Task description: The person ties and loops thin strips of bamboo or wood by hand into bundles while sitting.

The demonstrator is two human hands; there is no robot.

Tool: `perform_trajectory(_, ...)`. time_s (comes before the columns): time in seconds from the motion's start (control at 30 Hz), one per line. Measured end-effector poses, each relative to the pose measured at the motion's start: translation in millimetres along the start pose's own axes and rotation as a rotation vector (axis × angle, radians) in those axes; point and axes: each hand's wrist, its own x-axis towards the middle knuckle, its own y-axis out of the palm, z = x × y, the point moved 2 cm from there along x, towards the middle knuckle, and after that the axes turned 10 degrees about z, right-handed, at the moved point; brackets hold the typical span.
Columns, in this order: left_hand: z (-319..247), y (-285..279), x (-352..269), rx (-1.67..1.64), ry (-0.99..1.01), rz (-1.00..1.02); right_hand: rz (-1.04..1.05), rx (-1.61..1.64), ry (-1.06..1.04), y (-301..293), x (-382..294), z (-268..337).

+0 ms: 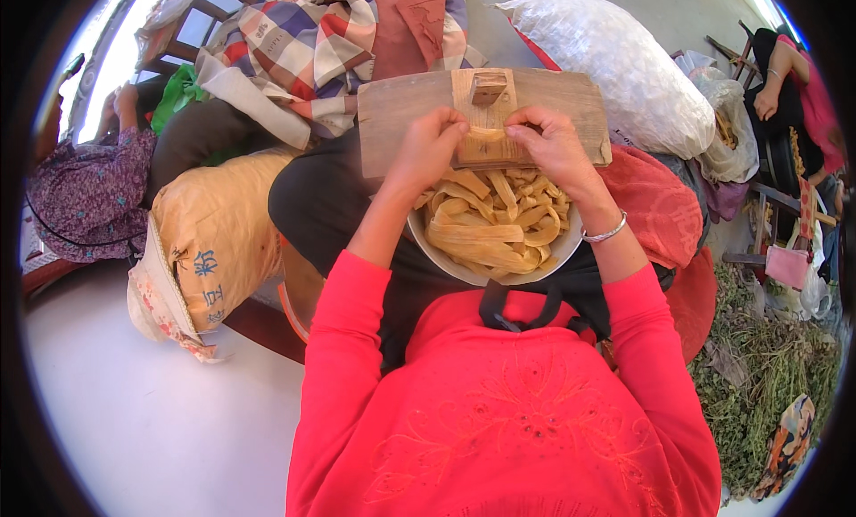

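A short, pale yellow strip (487, 134) stretches between my two hands, over a wooden board. My left hand (433, 145) pinches its left end between thumb and fingers. At the other end, my right hand (554, 145), with a silver bangle on the wrist, pinches it the same way. The wooden board (404, 119) bears a lighter middle plank and a small upright wooden block (489, 87). Below its near edge, a white bowl (461, 271) on my lap holds a heap of flat yellow-brown strips (485, 226). What the strips are made of I cannot tell.
A stuffed white sack (608, 69) lies beyond the board, right; a tan sack (224, 222) bearing writing stands left. Checked cloth (281, 42) lies ahead. A red towel (652, 206) is by my right knee, dried plants (762, 383) beyond. Other people sit left (93, 189) and right (809, 109).
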Motion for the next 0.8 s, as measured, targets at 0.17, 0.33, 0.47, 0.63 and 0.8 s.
perform_trajectory(0.17, 4.8, -3.3, 0.3, 0.382, 0.036, -0.121, -0.114, -0.642, -0.126, -3.9, -7.4, -3.6)
perform_trajectory(0.33, -13.9, 24.9, -30.8, 0.160, 0.033, -0.023, -0.220, -0.748, -0.357, 2.3, -45.3, 44.2)
perform_trajectory(0.47, -21.4, 72.2, -41.0, -0.478, 0.053, 0.182, -0.275, -0.604, -0.336, 18.6, -51.9, 59.6)
perform_trajectory(0.63, -51.7, 45.6, -62.7, -0.015, -0.059, 0.396, -0.169, -0.552, -0.231, -2.3, -59.1, 48.0)
perform_trajectory(0.8, -121.4, 28.5, -85.3, 0.262, 0.238, 0.359, 0.588, -0.004, -0.007, 10.3, -108.8, 100.4)
